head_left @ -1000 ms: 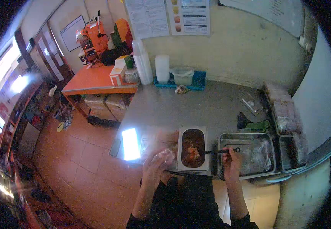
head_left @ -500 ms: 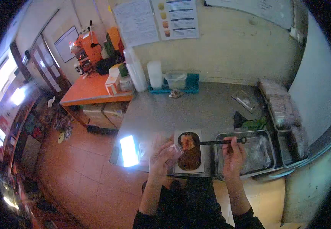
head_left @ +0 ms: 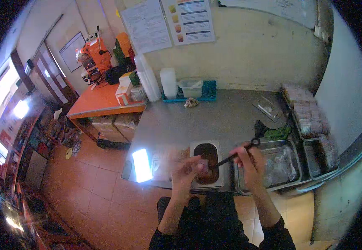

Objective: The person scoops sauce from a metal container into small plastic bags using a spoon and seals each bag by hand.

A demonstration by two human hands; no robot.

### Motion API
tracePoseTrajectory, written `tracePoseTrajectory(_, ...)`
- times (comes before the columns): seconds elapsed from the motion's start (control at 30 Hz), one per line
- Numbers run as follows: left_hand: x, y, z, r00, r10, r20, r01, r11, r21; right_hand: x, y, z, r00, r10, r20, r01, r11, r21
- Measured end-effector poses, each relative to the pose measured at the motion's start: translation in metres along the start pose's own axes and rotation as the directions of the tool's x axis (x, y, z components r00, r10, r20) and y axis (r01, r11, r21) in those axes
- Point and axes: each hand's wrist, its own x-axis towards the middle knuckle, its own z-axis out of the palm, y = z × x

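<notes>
A black-handled spoon (head_left: 229, 159) with a ring at its end is in my right hand (head_left: 251, 163), fingers closed around the handle. Its tip meets a small clear plastic piece (head_left: 206, 166), a bag or cup, I cannot tell which. My left hand (head_left: 184, 171) pinches that piece over the metal pan's front half. Dark reddish-brown sauce (head_left: 206, 151) lies in the rectangular metal pan (head_left: 220, 181). The spoon's bowl is hidden by the plastic and blur. Right of the pan, a metal tray (head_left: 268, 191) holds several crumpled clear plastic pieces (head_left: 284, 166).
A green cloth-like item (head_left: 279, 132) lies behind the tray. Stacked packets (head_left: 308, 110) fill a tray at the right. A metal lid (head_left: 267, 109) rests on the steel counter (head_left: 181, 121). Clear containers (head_left: 191, 88) stand on a teal tray at the wall. A bright screen (head_left: 142, 165) glows at left.
The spoon has left the chunky scoop position over the pan and tilted down to the clear plastic. My left hand has moved right over the pan; my right hand has moved slightly left.
</notes>
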Motion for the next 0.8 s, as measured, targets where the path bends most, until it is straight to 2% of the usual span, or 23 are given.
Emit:
tracePoseTrajectory(0.07,-0.004,0.010,0.007,0.998,0.056,0.033,-0.058,0.997,0.046,0.014,-0.014,0.001,0.941,-0.226,0.252,0.284,0.932,-0.225)
tracePoseTrajectory(0.1,-0.007,0.013,0.011,0.992,0.108,0.068,-0.114,0.989,0.091,0.021,-0.025,0.003,0.941,-0.226,0.252,0.284,0.932,-0.227)
tracePoseTrajectory(0.17,-0.008,-0.001,0.010,0.994,0.061,0.088,-0.063,0.998,0.013,0.034,-0.047,0.016,0.724,-0.426,0.542,0.631,0.728,-0.270)
tracePoseTrajectory(0.2,-0.010,-0.006,0.011,0.994,0.018,0.108,-0.011,0.998,-0.061,0.040,-0.050,0.023,0.718,-0.427,0.549,0.634,0.727,-0.264)
tracePoseTrajectory(0.23,-0.014,-0.004,0.014,0.995,0.023,0.095,-0.017,0.998,-0.062,0.045,-0.051,0.032,0.631,-0.453,0.630,0.699,0.685,-0.208)
tracePoseTrajectory(0.27,-0.019,0.001,0.017,0.993,0.006,0.116,0.010,0.991,-0.136,0.047,-0.052,0.041,0.528,-0.475,0.704,0.757,0.639,-0.137)
tracePoseTrajectory(0.3,-0.021,0.004,0.020,0.992,-0.003,0.127,0.029,0.978,-0.207,0.048,-0.057,0.046,0.500,-0.488,0.715,0.766,0.635,-0.103)
tracePoseTrajectory(0.37,-0.026,-0.004,0.018,0.981,0.040,0.188,0.013,0.962,-0.271,0.048,-0.075,0.064,0.394,-0.312,0.865,0.811,0.560,-0.168)
tracePoseTrajectory(0.43,-0.026,-0.014,0.019,0.981,0.118,0.155,-0.062,0.943,-0.327,0.047,-0.080,0.079,0.295,-0.242,0.924,0.874,0.459,-0.159)
tracePoseTrajectory(0.47,-0.028,-0.014,0.018,0.988,0.097,0.116,-0.054,0.942,-0.332,0.046,-0.081,0.083,0.263,-0.237,0.935,0.891,0.433,-0.140)
tracePoseTrajectory(0.5,-0.030,-0.012,0.019,0.993,0.075,0.088,-0.041,0.938,-0.343,0.042,-0.086,0.089,0.240,-0.228,0.943,0.905,0.404,-0.133)
tracePoseTrajectory(0.57,-0.032,-0.014,0.013,1.000,-0.009,0.025,0.016,0.956,-0.293,0.027,-0.112,0.106,0.298,-0.022,0.954,0.837,0.487,-0.250)
tracePoseTrajectory(0.6,-0.035,-0.005,0.009,1.000,0.016,-0.015,-0.020,0.957,-0.289,0.023,-0.118,0.111,0.258,-0.044,0.965,0.853,0.479,-0.207)
tracePoseTrajectory(0.67,-0.041,0.003,0.009,0.994,0.081,0.075,-0.038,0.890,-0.454,0.020,-0.116,0.111,0.218,-0.158,0.963,0.934,0.319,-0.159)
tracePoseTrajectory(0.7,-0.040,-0.003,0.007,0.994,0.089,0.061,-0.052,0.890,-0.454,0.020,-0.108,0.111,0.203,-0.164,0.966,0.938,0.315,-0.143)
tracePoseTrajectory(0.77,-0.035,-0.014,0.007,0.990,0.126,0.069,-0.080,0.882,-0.465,0.023,-0.097,0.117,0.235,-0.195,0.952,0.883,0.452,-0.125)
tracePoseTrajectory(0.8,-0.031,-0.013,0.001,0.989,0.133,0.062,-0.088,0.878,-0.471,0.022,-0.106,0.125,0.226,-0.194,0.955,0.887,0.446,-0.119)
